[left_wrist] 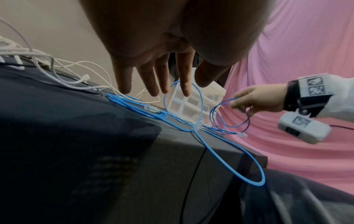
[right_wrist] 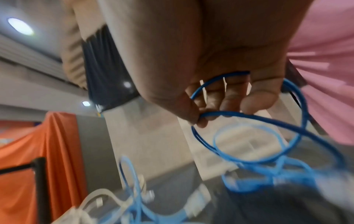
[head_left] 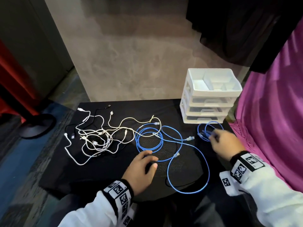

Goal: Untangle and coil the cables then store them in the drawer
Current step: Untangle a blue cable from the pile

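A small coil of blue cable (head_left: 209, 128) hangs just in front of the white drawer unit (head_left: 209, 102), and my right hand (head_left: 224, 143) pinches it between thumb and fingers. The right wrist view shows that coil (right_wrist: 229, 112) under my curled fingers (right_wrist: 226, 103). A longer blue cable (head_left: 137, 141) lies in loose loops mid-table, one loop reaching the front edge. My left hand (head_left: 142, 167) hovers over it, fingers (left_wrist: 153, 78) relaxed and holding nothing. A tangle of white and black cables (head_left: 98, 138) lies at the left.
All three drawers of the unit are shut, and its top tray has bare compartments. The black table (head_left: 98, 169) ends just behind the cables at a beige wall. Pink cloth (head_left: 270, 112) hangs close on the right. A round black stand base (head_left: 37, 126) sits on the floor left.
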Demonstrator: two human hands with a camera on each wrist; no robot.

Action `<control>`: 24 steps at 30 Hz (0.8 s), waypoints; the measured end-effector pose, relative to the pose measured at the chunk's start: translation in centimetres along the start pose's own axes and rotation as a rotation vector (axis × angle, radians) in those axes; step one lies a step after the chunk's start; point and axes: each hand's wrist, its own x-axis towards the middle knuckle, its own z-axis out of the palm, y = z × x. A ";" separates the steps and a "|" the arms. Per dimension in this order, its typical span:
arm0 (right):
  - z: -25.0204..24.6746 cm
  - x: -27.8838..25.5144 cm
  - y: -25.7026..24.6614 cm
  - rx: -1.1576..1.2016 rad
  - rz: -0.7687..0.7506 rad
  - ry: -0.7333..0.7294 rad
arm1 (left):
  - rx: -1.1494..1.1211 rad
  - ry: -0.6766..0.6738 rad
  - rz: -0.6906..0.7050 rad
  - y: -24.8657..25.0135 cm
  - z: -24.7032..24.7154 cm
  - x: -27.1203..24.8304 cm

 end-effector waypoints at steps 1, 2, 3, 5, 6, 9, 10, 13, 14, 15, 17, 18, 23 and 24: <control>-1.7 -0.3 -0.8 0.037 -0.028 0.100 | -0.036 0.015 0.013 0.4 -0.4 0.2; -3.6 -0.8 -1.6 0.070 -0.066 0.195 | -0.067 0.038 0.036 0.9 -0.8 0.5; -5.5 -1.3 -2.6 0.104 -0.111 0.277 | -0.094 0.067 0.064 1.6 -1.2 1.0; -9.0 -2.4 -4.6 0.210 -0.200 0.340 | -0.190 0.095 0.082 3.5 -1.9 2.1; -10.2 -2.8 -5.6 0.292 -0.245 0.311 | -0.272 0.086 0.046 4.7 -2.4 2.8; -12.4 -3.6 -8.3 0.595 -0.342 0.123 | -0.516 0.092 -0.061 8.0 -3.7 5.2; -12.6 -3.7 -9.1 0.685 -0.363 0.074 | -0.565 0.110 -0.072 8.8 -4.0 5.9; -12.6 -4.1 -11.7 0.886 -0.395 -0.019 | -0.729 0.043 -0.177 10.6 -4.9 7.5; -12.4 -4.1 -12.4 0.935 -0.403 -0.044 | -0.753 0.018 -0.199 10.7 -5.0 7.8; -12.2 -4.1 -13.1 0.970 -0.411 -0.065 | -0.753 0.017 -0.202 10.8 -5.1 8.0; -12.0 -3.9 -14.0 0.975 -0.423 -0.078 | -0.742 0.074 -0.187 10.7 -5.7 8.0; -11.9 -3.8 -14.2 0.959 -0.422 -0.072 | -0.752 0.108 -0.186 10.4 -6.2 7.9; -11.7 -2.2 -13.4 1.019 -0.238 0.021 | -0.908 0.280 -0.213 6.5 -11.0 6.6; -11.7 -1.8 -12.9 1.041 -0.189 0.043 | -0.932 0.322 -0.223 5.2 -12.1 6.2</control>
